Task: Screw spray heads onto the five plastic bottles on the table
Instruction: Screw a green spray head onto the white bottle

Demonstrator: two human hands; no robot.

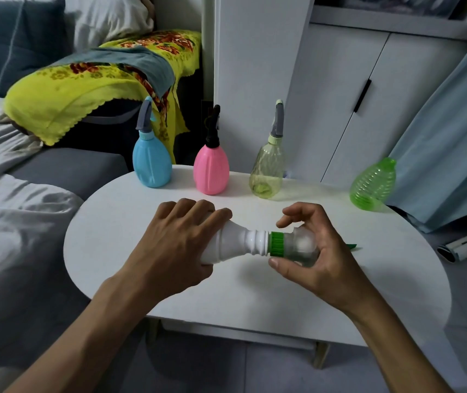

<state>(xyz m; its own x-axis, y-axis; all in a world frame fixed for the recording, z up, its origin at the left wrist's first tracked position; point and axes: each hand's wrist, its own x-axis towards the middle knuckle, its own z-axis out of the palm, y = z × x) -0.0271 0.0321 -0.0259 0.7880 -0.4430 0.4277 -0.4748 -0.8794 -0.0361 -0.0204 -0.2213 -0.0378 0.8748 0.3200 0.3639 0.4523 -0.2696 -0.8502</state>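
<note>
A white plastic bottle [235, 243] lies on its side above the table, neck pointing right. My left hand [175, 245] grips its body. My right hand [311, 251] holds a translucent spray head [302, 246] whose green collar [277, 244] sits on the bottle's neck. At the back of the table stand a blue bottle [152, 163], a pink bottle [211, 170] and a pale yellow-green bottle [267, 171], each with a spray head on top. A green ribbed bottle [373, 184] stands at the far right with no head on it.
The white oval table [255, 293] fills the middle. A small green piece [351, 246] pokes out behind my right hand. A grey sofa with a yellow floral cloth [84, 92] lies to the left, white cabinets behind, a light blue curtain [448, 137] to the right.
</note>
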